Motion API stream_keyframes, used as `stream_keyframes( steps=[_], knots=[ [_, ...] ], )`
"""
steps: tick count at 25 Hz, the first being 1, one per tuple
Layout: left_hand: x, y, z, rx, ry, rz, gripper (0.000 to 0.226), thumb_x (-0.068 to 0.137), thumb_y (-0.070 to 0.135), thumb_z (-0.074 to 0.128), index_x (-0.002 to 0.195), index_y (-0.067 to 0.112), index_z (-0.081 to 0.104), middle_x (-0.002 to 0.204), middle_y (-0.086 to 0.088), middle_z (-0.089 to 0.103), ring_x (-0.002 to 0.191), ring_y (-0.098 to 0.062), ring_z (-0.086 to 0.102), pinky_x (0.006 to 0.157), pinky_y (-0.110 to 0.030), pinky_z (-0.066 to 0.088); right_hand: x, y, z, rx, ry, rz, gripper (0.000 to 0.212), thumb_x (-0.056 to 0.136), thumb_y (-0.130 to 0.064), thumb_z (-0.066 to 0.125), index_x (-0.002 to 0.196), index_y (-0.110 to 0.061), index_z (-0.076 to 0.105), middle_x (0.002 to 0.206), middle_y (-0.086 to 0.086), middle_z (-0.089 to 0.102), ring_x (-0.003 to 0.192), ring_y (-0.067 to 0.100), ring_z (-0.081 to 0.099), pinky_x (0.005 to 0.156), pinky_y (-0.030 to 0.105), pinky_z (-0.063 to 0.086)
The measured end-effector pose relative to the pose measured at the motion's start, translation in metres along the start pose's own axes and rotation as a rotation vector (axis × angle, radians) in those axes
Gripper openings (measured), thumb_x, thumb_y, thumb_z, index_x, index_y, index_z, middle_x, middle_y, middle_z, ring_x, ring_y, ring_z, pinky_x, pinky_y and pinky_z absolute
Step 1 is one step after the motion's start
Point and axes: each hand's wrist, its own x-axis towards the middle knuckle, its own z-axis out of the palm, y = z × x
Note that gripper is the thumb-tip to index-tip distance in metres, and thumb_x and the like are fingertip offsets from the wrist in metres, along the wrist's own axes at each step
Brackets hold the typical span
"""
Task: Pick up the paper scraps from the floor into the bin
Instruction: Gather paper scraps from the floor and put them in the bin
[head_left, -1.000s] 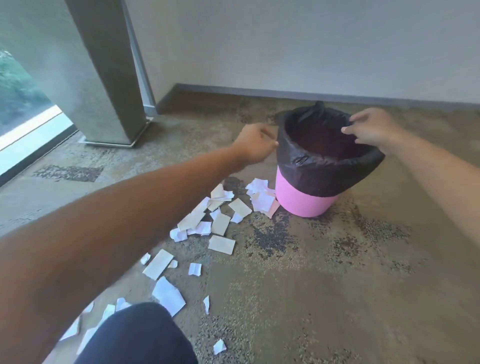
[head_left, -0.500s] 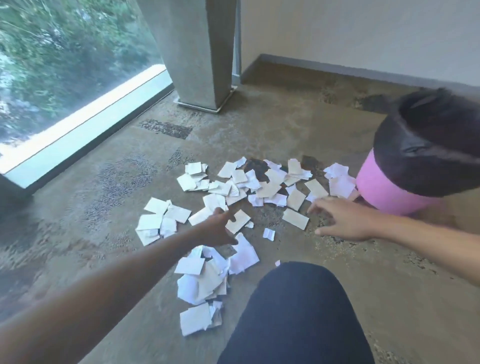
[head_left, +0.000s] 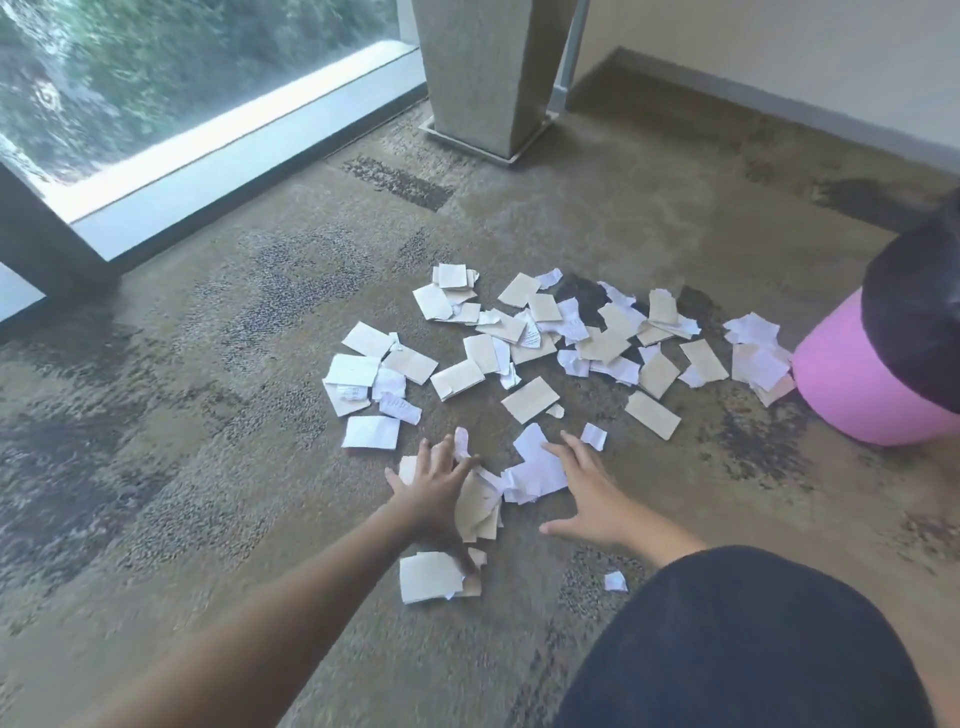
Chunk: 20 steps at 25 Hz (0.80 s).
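Observation:
Many white and tan paper scraps (head_left: 550, 338) lie scattered on the carpet. A nearer small pile of scraps (head_left: 498, 483) sits between my hands. My left hand (head_left: 434, 493) lies flat, fingers spread, on the left side of that pile. My right hand (head_left: 589, 493) is spread open against its right side, touching a white scrap. Neither hand holds anything. The pink bin (head_left: 852, 389) with a black bag liner (head_left: 914, 322) stands at the right edge, partly cut off.
A grey pillar base (head_left: 483, 78) stands at the back, with a low window ledge (head_left: 218, 145) to its left and a wall skirting (head_left: 779, 109) at the right. My dark-clothed knee (head_left: 743, 649) fills the lower right. One tan scrap (head_left: 431, 577) lies near my left wrist.
My hands left the bin rim, dropped to the floor and came in close around the near pile. The view swung left and down, so the bin now sits at the right edge.

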Motion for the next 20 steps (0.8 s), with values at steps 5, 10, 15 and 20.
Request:
stream_keyframes(
  steps=[5,10,15,20],
  knots=[
    [-0.019,-0.004,0.021,0.154,0.115,-0.043,0.145,0.041,0.047,0.094,0.151,0.030,0.003,0.156,-0.002,0.000,0.145,-0.033,0.005,0.101,-0.066,0.036,0.025,-0.010,0.000,-0.023,-0.003,0.052,0.124,0.065,-0.056,0.082,0.154,-0.037,-0.002,0.162,-0.003,-0.023,0.151,0.030,-0.014,0.120,0.056,0.009],
    [-0.027,-0.017,0.030,-0.101,0.253,-0.062,0.118,0.040,0.039,0.094,0.134,0.031,0.023,0.129,0.004,0.022,0.121,-0.023,0.027,0.081,-0.048,0.055,0.035,-0.033,0.031,0.064,-0.009,-0.058,0.120,0.058,-0.076,0.074,0.150,-0.049,0.001,0.161,-0.016,-0.019,0.147,0.024,-0.029,0.120,0.058,0.005],
    [-0.029,-0.028,0.041,-0.254,0.303,-0.114,0.102,0.051,0.041,0.087,0.130,0.018,0.027,0.117,-0.001,0.030,0.112,-0.024,0.034,0.094,-0.033,0.042,0.032,-0.052,0.061,0.155,0.006,-0.202,0.110,0.059,-0.081,0.067,0.147,-0.051,0.009,0.159,-0.027,-0.010,0.145,0.000,-0.027,0.119,0.051,0.014],
    [-0.040,-0.035,0.037,-0.706,0.377,-0.217,0.055,0.067,0.024,0.075,0.112,0.014,0.044,0.108,-0.004,0.043,0.104,-0.023,0.050,0.090,-0.036,0.045,0.026,-0.058,0.077,0.040,0.054,-0.264,0.103,0.072,-0.066,0.069,0.154,-0.033,0.015,0.161,-0.015,0.000,0.149,0.009,-0.017,0.123,0.039,0.009]
  ],
)
